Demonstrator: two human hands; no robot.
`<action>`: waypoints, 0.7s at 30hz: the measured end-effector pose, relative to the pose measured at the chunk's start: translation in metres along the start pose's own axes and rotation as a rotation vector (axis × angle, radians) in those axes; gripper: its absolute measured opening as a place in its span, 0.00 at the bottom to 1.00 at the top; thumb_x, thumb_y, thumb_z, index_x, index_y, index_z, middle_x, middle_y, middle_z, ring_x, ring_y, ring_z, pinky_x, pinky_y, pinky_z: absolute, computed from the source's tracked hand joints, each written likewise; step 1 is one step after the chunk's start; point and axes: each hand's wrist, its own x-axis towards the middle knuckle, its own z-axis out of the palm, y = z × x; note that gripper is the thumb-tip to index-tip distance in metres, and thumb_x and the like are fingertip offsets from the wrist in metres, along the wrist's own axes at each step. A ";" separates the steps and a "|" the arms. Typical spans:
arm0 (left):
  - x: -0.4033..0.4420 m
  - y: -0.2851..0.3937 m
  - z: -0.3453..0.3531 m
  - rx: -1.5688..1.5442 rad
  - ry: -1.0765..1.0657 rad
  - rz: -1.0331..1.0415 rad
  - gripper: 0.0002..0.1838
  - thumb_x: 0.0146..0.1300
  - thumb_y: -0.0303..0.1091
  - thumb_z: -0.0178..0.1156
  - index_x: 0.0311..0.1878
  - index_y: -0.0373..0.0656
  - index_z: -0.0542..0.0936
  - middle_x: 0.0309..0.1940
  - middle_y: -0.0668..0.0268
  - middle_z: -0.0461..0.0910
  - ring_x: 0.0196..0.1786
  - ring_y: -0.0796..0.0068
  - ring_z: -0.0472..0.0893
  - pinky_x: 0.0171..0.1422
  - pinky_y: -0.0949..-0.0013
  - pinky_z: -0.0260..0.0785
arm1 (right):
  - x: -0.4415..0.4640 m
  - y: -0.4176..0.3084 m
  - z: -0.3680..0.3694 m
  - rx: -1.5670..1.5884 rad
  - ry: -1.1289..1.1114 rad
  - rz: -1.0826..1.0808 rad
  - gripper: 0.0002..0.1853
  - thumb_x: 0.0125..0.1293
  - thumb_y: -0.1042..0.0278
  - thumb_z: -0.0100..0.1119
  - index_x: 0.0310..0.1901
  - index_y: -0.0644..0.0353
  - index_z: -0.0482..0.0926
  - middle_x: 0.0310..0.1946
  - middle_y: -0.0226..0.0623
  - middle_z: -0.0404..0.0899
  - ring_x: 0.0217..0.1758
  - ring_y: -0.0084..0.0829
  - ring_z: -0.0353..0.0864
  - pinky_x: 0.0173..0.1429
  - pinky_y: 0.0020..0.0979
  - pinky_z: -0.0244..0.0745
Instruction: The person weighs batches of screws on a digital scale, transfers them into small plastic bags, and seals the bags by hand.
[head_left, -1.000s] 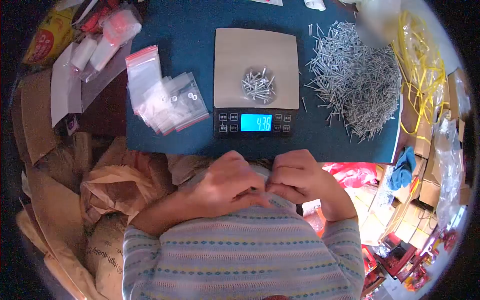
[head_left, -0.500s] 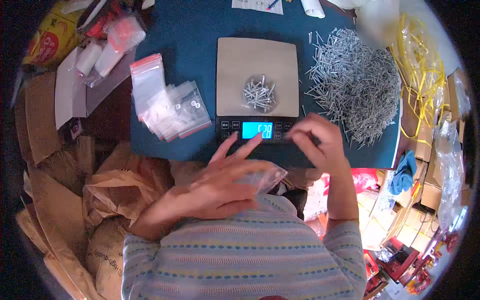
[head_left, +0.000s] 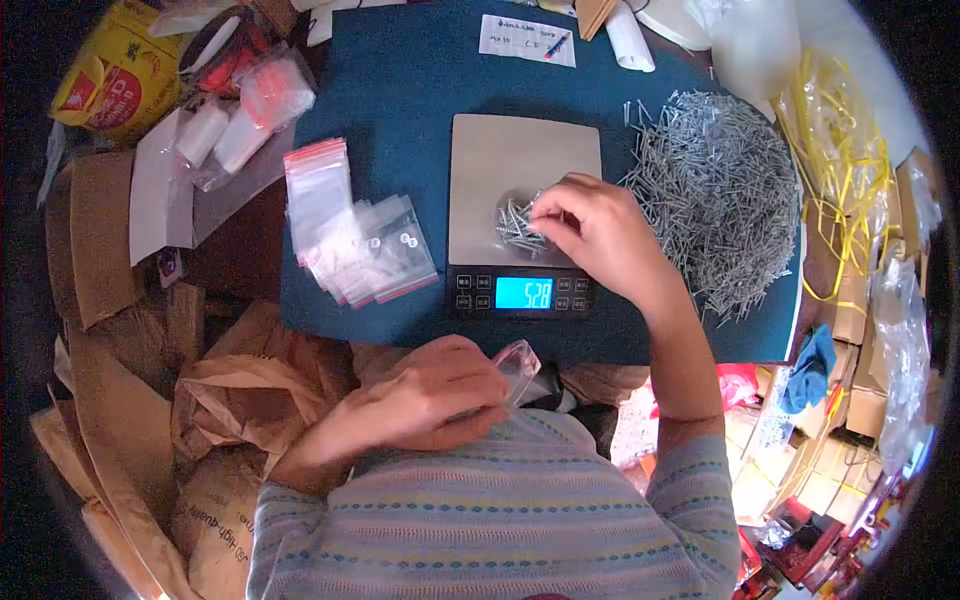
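Two slips seem possible. If the dish point(head_left: 521, 252) is tipped or nudged while the right hand point(head_left: 592, 232) is at its 3 o'clock edge, screws point(head_left: 515, 230) could spill onto the scale point(head_left: 485, 150) or the bench point(head_left: 395, 110); and any weight from those fingers would falsify the reading, which shows the digits 528. A screw flicked toward 3 o'clock could also be lost in the loose pile point(head_left: 715, 205) on that side.

The right hand is curled, thumb and forefinger close together over the dish's edge; whether they grip the rim, pinch a screw or merely touch is hidden. The left hand point(head_left: 440, 395), at 7 o'clock from the scale, is closed with fingers bent round a small clear bag point(head_left: 517, 370), which sticks out toward 2 o'clock. If its mouth is slack, it might fold in on itself; the mouth is too blurred to judge. More zip bags point(head_left: 320, 180) lie at 9 o'clock from the scale.
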 end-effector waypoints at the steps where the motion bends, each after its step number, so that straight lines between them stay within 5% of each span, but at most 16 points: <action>1: 0.000 0.000 0.000 0.001 0.016 -0.007 0.07 0.52 0.25 0.66 0.32 0.40 0.77 0.32 0.63 0.78 0.35 0.60 0.79 0.45 0.61 0.71 | -0.001 0.000 -0.002 0.016 0.022 -0.001 0.08 0.54 0.67 0.67 0.32 0.57 0.78 0.29 0.37 0.78 0.35 0.39 0.81 0.37 0.37 0.75; 16: -0.001 -0.005 0.002 0.060 0.019 0.006 0.08 0.50 0.24 0.66 0.31 0.39 0.76 0.30 0.63 0.77 0.34 0.61 0.79 0.42 0.62 0.71 | 0.009 -0.022 0.012 -0.162 0.007 0.051 0.16 0.48 0.71 0.71 0.26 0.61 0.68 0.25 0.39 0.75 0.29 0.43 0.78 0.34 0.39 0.73; 21: 0.000 -0.004 0.001 0.088 0.042 0.003 0.08 0.50 0.23 0.67 0.31 0.39 0.77 0.30 0.63 0.78 0.33 0.61 0.79 0.41 0.61 0.71 | 0.002 -0.004 0.016 0.107 0.144 0.027 0.13 0.50 0.77 0.67 0.24 0.62 0.67 0.24 0.39 0.78 0.27 0.39 0.80 0.33 0.34 0.75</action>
